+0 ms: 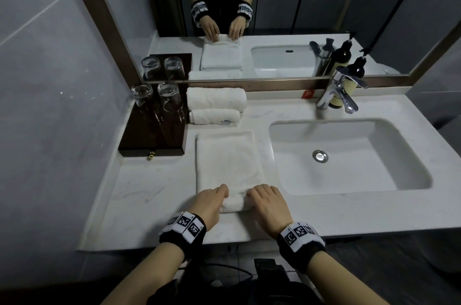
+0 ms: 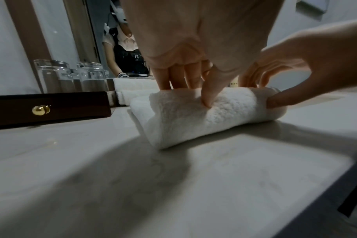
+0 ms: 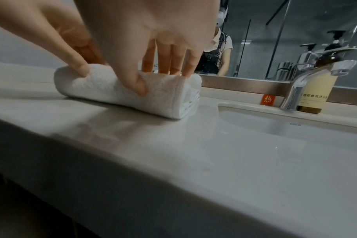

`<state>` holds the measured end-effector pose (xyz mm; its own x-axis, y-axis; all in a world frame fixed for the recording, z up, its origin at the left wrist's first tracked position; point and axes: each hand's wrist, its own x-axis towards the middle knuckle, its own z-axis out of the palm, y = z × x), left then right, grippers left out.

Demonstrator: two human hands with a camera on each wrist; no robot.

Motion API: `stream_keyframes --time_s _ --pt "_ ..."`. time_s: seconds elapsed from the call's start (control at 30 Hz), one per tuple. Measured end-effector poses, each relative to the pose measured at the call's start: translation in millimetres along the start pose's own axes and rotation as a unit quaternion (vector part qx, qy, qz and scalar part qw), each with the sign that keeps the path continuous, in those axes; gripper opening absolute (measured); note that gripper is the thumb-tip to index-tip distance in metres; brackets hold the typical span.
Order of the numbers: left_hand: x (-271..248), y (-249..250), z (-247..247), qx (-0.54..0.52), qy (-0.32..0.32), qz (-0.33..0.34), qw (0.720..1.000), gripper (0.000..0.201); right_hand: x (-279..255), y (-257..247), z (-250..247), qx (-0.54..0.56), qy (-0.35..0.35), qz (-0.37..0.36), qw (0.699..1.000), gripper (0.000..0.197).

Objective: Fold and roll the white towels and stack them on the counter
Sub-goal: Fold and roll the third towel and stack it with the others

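A white towel [image 1: 228,162], folded into a long strip, lies on the counter [image 1: 139,192] left of the sink, its near end wound into a roll [image 1: 234,203]. My left hand [image 1: 212,201] grips the roll's left part, thumb pressed into the front and fingers over the top, as the left wrist view of the roll [image 2: 204,116] shows. My right hand [image 1: 268,201] grips its right part the same way, seen on the roll [image 3: 120,90] in the right wrist view. Two rolled white towels [image 1: 215,105] are stacked at the back against the mirror.
A dark wooden tray [image 1: 154,135] with two upturned glasses [image 1: 156,96] stands at the back left. The sink basin [image 1: 349,155], chrome tap [image 1: 336,90] and a soap bottle [image 3: 314,95] are to the right. Mirror frame [image 1: 274,85] runs behind.
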<state>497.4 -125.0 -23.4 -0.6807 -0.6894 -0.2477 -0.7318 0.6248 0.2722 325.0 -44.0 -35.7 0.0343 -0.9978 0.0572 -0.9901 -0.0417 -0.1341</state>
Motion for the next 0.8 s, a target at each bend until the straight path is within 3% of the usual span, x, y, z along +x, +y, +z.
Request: stream_keyframes --time_s 0.13,0.23,0.37,0.47,0.6,0.67,0.8 --pt "-4 -7 9 -0.041 0.008 -0.022 0.999 0.027 3 2 1 0.022 -0.006 -0.012 1.000 0.037" --pt "-2 -8 10 -0.041 0.025 -0.011 0.999 0.035 11 4 -3 0.028 -0.012 -0.014 0.999 0.033" --pt "-8 3 4 0.068 0.081 0.006 0.994 0.047 23 9 -7 0.012 -0.083 -0.005 0.996 0.019" --pt "-12 10 12 0.138 0.092 -0.009 0.986 0.046 28 11 0 0.012 -0.096 -0.002 0.995 0.029" --pt "-10 19 14 0.194 0.087 -0.026 0.977 0.026 37 6 3 0.000 -0.107 0.021 0.994 0.026" --pt "-5 19 8 0.214 0.078 -0.022 0.973 0.017 35 4 5 0.006 -0.086 0.023 0.996 0.027" --pt "2 13 -7 0.212 0.036 -0.006 0.977 0.029 17 0 11 0.027 0.065 -0.032 0.997 0.039"
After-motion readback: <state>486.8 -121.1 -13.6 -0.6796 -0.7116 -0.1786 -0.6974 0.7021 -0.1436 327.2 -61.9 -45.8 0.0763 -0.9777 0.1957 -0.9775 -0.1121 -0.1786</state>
